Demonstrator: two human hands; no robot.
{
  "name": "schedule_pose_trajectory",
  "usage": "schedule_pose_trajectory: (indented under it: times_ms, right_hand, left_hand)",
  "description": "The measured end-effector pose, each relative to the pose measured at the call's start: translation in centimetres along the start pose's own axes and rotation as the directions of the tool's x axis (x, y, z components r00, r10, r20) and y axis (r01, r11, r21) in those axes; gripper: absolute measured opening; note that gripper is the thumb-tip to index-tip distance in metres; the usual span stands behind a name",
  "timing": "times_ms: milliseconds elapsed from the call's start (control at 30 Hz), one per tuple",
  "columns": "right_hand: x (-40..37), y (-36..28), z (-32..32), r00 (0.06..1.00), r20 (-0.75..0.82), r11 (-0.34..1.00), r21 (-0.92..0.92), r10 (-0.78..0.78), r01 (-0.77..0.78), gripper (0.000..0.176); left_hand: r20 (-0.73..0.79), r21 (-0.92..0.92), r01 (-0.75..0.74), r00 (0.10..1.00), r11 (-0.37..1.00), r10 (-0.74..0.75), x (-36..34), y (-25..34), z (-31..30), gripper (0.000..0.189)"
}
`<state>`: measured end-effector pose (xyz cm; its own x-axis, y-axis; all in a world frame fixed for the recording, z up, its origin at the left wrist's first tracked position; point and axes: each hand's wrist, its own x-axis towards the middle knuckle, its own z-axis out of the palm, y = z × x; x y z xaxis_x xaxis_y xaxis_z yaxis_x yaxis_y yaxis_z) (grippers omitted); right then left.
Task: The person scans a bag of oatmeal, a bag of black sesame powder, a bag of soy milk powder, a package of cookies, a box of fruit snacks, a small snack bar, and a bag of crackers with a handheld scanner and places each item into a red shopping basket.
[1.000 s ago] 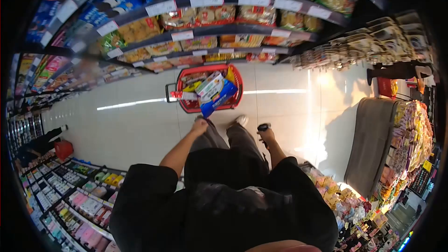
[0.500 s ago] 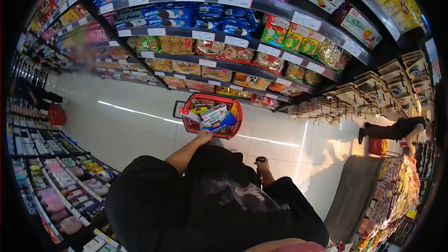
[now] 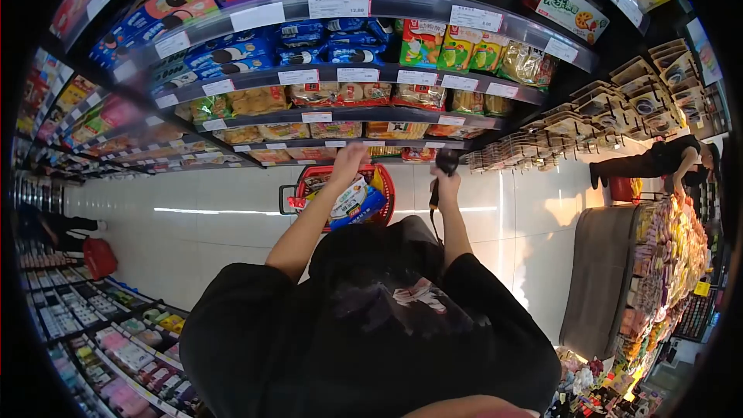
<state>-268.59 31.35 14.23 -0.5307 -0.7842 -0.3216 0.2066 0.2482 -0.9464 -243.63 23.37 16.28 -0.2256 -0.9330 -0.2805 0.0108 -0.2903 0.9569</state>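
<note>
My left hand [image 3: 351, 162] is raised in front of the lower shelves, over the far side of a red shopping basket [image 3: 391, 200] in this view. Its fingers point forward and apart, with nothing showing in them. Inside the basket lie a blue and white package [image 3: 357, 203] and other packets, partly covered by my left forearm. To the right of the basket, my right hand [image 3: 446, 186] is wrapped round a black handheld device [image 3: 447, 161] with a rounded head and a dangling strap.
Ahead, shelves carry blue cookie packs [image 3: 232, 58], boxed snacks [image 3: 422, 42] and bagged biscuits [image 3: 340, 93] above price tags. Hanging packets [image 3: 573, 128] jut out at right. A person [image 3: 658, 164] stands beside a grey-sided display [image 3: 600, 279]. Another person [image 3: 58, 224] is at far left.
My left hand has left the basket's near rim and risen forward toward the shelves. My right hand has lifted the black device forward. The view has shifted closer to the shelves.
</note>
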Motion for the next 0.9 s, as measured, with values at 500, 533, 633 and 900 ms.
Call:
schedule_pose_trajectory:
  times_ms: [500,533,633,900]
  right_hand:
    - [4.8,-13.1,2.5,0.879,0.426,0.977,0.086,-0.215,0.197,0.021]
    - [4.9,-13.7,2.7,0.843,0.489,0.972,0.052,-0.225,0.230,0.023]
    - [5.7,-15.3,3.8,0.755,0.557,0.896,-0.044,-0.344,0.441,0.029]
    - [5.5,-17.4,7.1,0.571,0.714,0.781,-0.055,-0.404,0.622,0.037]
  left_hand:
    - [0.090,0.851,-0.479,0.539,0.217,0.837,7.1,19.6,1.3,0.031]
    - [0.086,0.854,-0.474,0.537,0.215,0.839,7.4,19.9,1.4,0.031]
    - [0.264,0.927,-0.375,0.686,0.019,0.678,7.9,20.7,1.9,0.037]
    - [0.390,0.921,-0.360,0.848,-0.150,0.359,9.6,22.8,0.8,0.051]
